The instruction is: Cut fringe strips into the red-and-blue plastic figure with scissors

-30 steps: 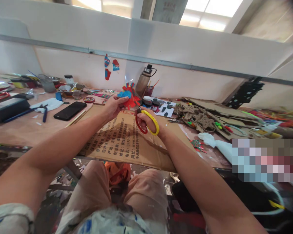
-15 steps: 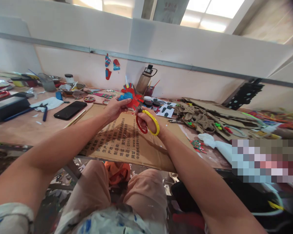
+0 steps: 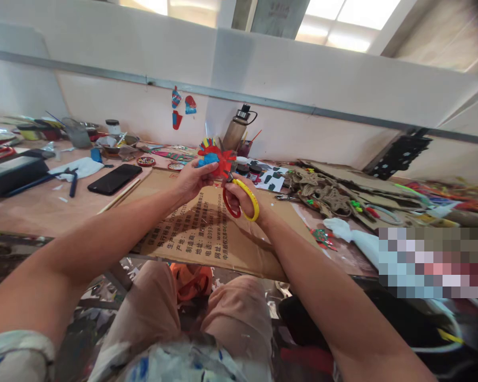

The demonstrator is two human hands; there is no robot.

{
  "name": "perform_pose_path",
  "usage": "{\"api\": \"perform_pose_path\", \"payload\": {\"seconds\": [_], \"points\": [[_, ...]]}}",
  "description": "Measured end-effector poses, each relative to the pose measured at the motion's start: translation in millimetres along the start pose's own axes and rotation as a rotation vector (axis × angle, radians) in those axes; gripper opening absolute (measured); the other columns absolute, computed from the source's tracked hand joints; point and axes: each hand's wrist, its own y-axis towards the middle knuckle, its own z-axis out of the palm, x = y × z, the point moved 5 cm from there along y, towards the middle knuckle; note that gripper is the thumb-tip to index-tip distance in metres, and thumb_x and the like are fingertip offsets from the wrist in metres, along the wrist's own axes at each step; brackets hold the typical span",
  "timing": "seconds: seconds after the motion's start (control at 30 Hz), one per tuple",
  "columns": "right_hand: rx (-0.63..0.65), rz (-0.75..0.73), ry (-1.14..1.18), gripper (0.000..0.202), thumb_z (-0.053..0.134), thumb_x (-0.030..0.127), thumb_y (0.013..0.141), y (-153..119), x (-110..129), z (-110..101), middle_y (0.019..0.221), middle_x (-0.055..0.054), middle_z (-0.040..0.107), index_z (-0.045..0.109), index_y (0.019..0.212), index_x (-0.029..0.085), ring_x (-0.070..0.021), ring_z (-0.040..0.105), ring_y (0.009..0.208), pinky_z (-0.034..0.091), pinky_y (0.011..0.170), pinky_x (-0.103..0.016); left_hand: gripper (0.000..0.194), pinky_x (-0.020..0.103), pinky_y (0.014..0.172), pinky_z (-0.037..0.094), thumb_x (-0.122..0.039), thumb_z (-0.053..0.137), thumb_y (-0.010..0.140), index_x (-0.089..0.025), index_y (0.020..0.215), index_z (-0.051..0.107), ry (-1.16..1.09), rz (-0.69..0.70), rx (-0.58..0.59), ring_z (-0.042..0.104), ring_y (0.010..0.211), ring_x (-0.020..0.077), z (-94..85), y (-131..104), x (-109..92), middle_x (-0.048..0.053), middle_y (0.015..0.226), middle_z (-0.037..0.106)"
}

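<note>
Pinched in my left hand (image 3: pixel 193 178) is a red and blue cutout (image 3: pixel 210 159) with a fringed edge showing some yellow tips. My right hand (image 3: pixel 239 197) grips scissors (image 3: pixel 253 204) with one yellow and one red handle loop. Their blades reach up against the right side of the cutout, and the handles stand apart. Exactly where the blades meet the material is too small to make out. Both hands are raised above a flat piece of printed cardboard (image 3: pixel 239 249).
A phone (image 3: pixel 114 179) and pliers (image 3: pixel 73 180) lie to the left. Behind the hands stands a bottle (image 3: pixel 235 130). Star-shaped cardboard pieces (image 3: pixel 318 191) pile up on the right, near a white cloth (image 3: pixel 338 229). Small red and blue pieces (image 3: pixel 176 119) stick to the wall.
The cutout has turned slightly in my left hand, so its fringed edge with yellow tips shows more. My right hand keeps the scissors in nearly the same spot.
</note>
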Motion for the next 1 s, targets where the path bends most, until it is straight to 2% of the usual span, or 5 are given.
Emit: {"api": "perform_pose_path", "payload": {"seconds": [0.17, 0.57, 0.8, 1.0], "points": [[-0.048, -0.043, 0.014, 0.019, 0.056, 0.042, 0.083, -1.8, 10.1, 2.6, 0.054, 0.006, 0.044, 0.045, 0.081, 0.027, -0.0131, 0.039, 0.046, 0.035, 0.043, -0.027, 0.035, 0.019, 0.052, 0.049, -0.023, 0.091, 0.063, -0.015, 0.082, 0.062, 0.009, 0.022, 0.008, 0.065, 0.056, 0.0092, -1.1, 1.5, 0.1, 0.0, 0.073, 0.073], [-0.079, -0.043, -0.013, 0.022, 0.058, 0.045, 0.083, -0.3, 8.3, 1.0, 0.055, 0.004, 0.045, 0.045, 0.08, 0.027, -0.014, 0.04, 0.047, 0.033, 0.043, -0.027, 0.037, 0.02, 0.052, 0.048, -0.024, 0.092, 0.06, -0.015, 0.081, 0.063, 0.013, 0.019, 0.003, 0.066, 0.057, 0.0103, -0.9, 0.5, 0.4, 0.001, 0.073, 0.073], [-0.104, -0.101, -0.051, 0.021, 0.055, 0.045, 0.086, 0.8, 5.0, 0.1, 0.056, 0.003, 0.047, 0.049, 0.082, 0.025, -0.0141, 0.041, 0.049, 0.033, 0.047, -0.028, 0.036, 0.019, 0.051, 0.047, -0.024, 0.091, 0.062, -0.015, 0.083, 0.063, 0.011, 0.027, 0.025, 0.067, 0.056, 0.0108, 1.1, -0.7, 0.0, 0.001, 0.074, 0.074], [-0.128, -0.158, -0.07, 0.025, 0.056, 0.047, 0.083, 4.3, 4.1, -1.3, 0.058, 0.003, 0.049, 0.05, 0.08, 0.022, -0.0132, 0.042, 0.054, 0.036, 0.05, -0.026, 0.038, 0.019, 0.051, 0.048, -0.025, 0.091, 0.063, -0.015, 0.086, 0.063, 0.001, 0.008, 0.036, 0.069, 0.058, 0.0118, 0.5, -0.4, 1.7, 0.001, 0.076, 0.074]]}}
